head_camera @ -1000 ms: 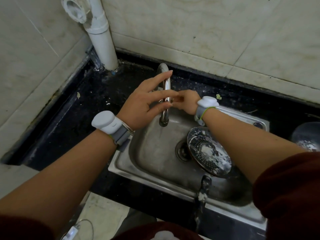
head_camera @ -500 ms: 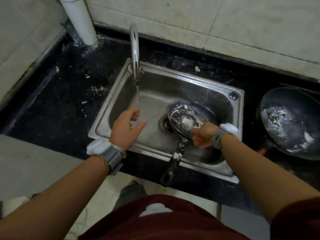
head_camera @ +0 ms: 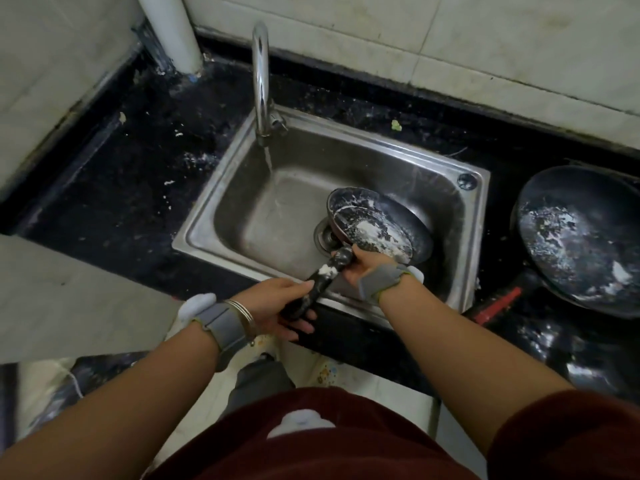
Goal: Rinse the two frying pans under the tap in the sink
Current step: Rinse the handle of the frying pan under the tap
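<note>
A small dark frying pan [head_camera: 374, 223], smeared with white residue, lies tilted in the steel sink [head_camera: 346, 157] over the drain. Its black handle [head_camera: 322, 278] sticks out over the sink's front rim. My left hand [head_camera: 280, 306] is closed around the lower end of that handle. My right hand [head_camera: 363, 268] grips the handle's upper end, just below the pan. The chrome tap [head_camera: 260, 74] runs a thin stream of water into the basin, left of the pan. A second, larger dirty frying pan [head_camera: 581, 237] rests on the black counter to the right of the sink.
The black counter [head_camera: 131, 174] left of the sink is speckled with white bits. A white drain pipe [head_camera: 173, 29] stands in the back left corner. Tiled walls close off the back and left. The larger pan's handle with a red part [head_camera: 498, 303] points toward me.
Both hands came away from the tap, which now runs. My left hand dropped from under the stream and closed on the handle; my right hand shifted from the pan's rim onto the handle.
</note>
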Motion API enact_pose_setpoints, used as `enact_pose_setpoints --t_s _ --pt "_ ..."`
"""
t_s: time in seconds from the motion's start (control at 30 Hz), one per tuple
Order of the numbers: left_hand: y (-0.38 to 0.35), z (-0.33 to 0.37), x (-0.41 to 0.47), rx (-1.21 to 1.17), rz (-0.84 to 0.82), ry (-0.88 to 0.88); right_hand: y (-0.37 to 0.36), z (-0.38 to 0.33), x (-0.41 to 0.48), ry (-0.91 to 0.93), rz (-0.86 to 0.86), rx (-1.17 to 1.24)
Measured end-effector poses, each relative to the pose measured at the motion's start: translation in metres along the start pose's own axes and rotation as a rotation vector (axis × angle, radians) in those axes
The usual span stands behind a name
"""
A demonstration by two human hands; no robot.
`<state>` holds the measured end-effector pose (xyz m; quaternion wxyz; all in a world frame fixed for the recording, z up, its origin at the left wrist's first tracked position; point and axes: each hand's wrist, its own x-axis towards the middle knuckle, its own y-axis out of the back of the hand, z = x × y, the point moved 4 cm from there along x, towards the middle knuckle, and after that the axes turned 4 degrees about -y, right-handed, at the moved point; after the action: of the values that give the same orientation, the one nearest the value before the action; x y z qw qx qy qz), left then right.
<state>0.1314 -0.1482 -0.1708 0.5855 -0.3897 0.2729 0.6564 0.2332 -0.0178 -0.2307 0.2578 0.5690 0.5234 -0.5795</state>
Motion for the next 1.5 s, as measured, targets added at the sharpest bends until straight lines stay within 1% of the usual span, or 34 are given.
enact_pose_setpoints --t_s 0.03,0.1,0.17,0.33,0.4,0.5,0.57,0.6,0.63,0.73,0.77,0.8,0.83,0.9,0.93,1.0,1.13,1.2,1.23,1.3,1.33,1.4,1.47,1.5 --pt "0.006 0.007 -0.001 0.002 -0.016 -0.036 -0.008 -0.002 -0.002 0.003 -0.022 0.049" --pt "0.020 0.026 0.000 -0.055 0.002 -0.150 -0.024 -0.006 -0.011 0.014 -0.067 0.124" --pt "0.037 0.048 0.002 -0.054 0.065 -0.245 -0.039 -0.007 -0.016 0.012 -0.069 0.182" --pt "0.072 0.094 0.012 0.035 0.236 -0.348 -0.063 -0.006 -0.014 0.036 -0.072 0.315" --pt "0.083 0.115 0.020 0.127 0.347 -0.421 -0.074 -0.013 -0.010 0.064 -0.073 0.390" --pt "0.095 0.145 0.030 0.357 0.545 -0.561 -0.090 -0.019 -0.006 0.096 -0.064 0.456" --pt "0.105 0.160 0.035 0.444 0.611 -0.620 -0.101 -0.020 -0.002 0.102 -0.073 0.500" --pt "0.109 0.166 0.038 0.475 0.614 -0.620 -0.104 -0.020 0.001 0.107 -0.078 0.522" --pt "0.114 0.169 0.045 0.457 0.599 -0.612 -0.107 -0.021 0.005 0.117 -0.080 0.541" --pt "0.120 0.168 0.057 0.177 0.489 -0.539 -0.112 -0.023 0.013 0.142 -0.073 0.594" --pt "0.120 0.165 0.060 0.125 0.445 -0.529 -0.112 -0.023 0.015 0.140 -0.069 0.602" --pt "0.116 0.161 0.059 0.123 0.421 -0.533 -0.111 -0.024 0.014 0.138 -0.070 0.596" --pt "0.114 0.157 0.057 0.177 0.415 -0.551 -0.111 -0.024 0.014 0.135 -0.078 0.597" --pt "0.111 0.148 0.056 0.287 0.508 -0.560 -0.108 -0.022 0.013 0.125 -0.098 0.602" --pt "0.110 0.145 0.057 0.281 0.565 -0.562 -0.107 -0.021 0.011 0.120 -0.111 0.604" --pt "0.105 0.143 0.057 0.229 0.611 -0.579 -0.103 -0.020 0.010 0.125 -0.135 0.626" --pt "0.102 0.160 0.056 0.276 0.761 -0.542 -0.096 -0.019 0.009 0.108 -0.148 0.591" --pt "0.103 0.164 0.059 0.314 0.796 -0.494 -0.092 -0.020 0.010 0.097 -0.149 0.585" --pt "0.103 0.164 0.063 0.298 0.767 -0.483 -0.090 -0.020 0.010 0.091 -0.140 0.585" --pt "0.102 0.164 0.066 0.274 0.646 -0.498 -0.088 -0.022 0.011 0.082 -0.136 0.576" --pt "0.102 0.164 0.065 0.309 0.575 -0.511 -0.087 -0.023 0.011 0.076 -0.132 0.553" --pt "0.105 0.164 0.059 0.482 0.488 -0.559 -0.088 -0.020 0.009 0.062 -0.096 0.460" --pt "0.110 0.162 0.052 0.618 0.497 -0.613 -0.090 -0.011 0.007 0.049 -0.066 0.341" --pt "0.113 0.162 0.047 0.637 0.548 -0.652 -0.091 -0.006 0.005 0.035 -0.058 0.273"
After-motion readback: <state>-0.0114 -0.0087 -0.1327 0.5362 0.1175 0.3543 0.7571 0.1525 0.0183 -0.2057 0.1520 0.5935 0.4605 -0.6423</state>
